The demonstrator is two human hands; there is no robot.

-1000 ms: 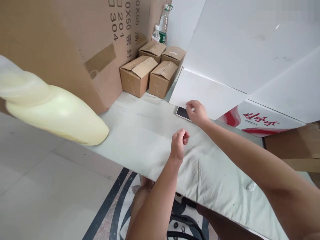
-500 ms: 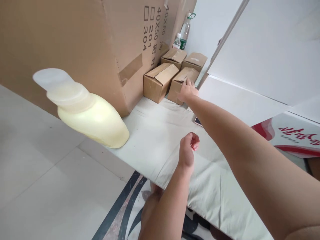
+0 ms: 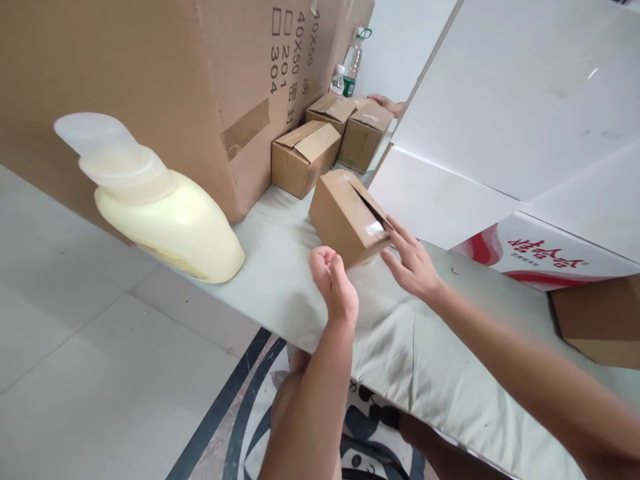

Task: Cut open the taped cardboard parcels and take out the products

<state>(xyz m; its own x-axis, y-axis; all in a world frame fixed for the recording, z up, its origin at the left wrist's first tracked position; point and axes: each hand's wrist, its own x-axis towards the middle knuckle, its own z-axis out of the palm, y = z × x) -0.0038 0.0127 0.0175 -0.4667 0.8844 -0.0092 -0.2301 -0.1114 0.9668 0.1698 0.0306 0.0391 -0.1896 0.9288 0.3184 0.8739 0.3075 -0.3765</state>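
Observation:
A small cardboard box (image 3: 345, 217), tilted and with a gap along its top flap, is at the middle of the cloth-covered surface (image 3: 280, 287). My right hand (image 3: 410, 260) touches its right end, thumb and fingers spread at the flap edge. Close to the box's near side is my left hand (image 3: 335, 280), its fingers curled in with nothing visible in them. Further back three more small boxes stand together: one in front (image 3: 305, 157), one behind it (image 3: 331, 108) and one to the right (image 3: 365, 133).
A large carton (image 3: 225, 87) rises at the left, a yellow bottle (image 3: 175, 220) before it. Plastic bottles (image 3: 353, 60) stand at the back. Another person's hand (image 3: 385, 103) shows by the white panel (image 3: 440, 193). A red-and-white box (image 3: 545, 250) and brown box (image 3: 600, 317) lie right.
One small box has come out of the group towards me, with my right hand at it. My left hand has moved left. Another person's hand now shows behind the boxes.

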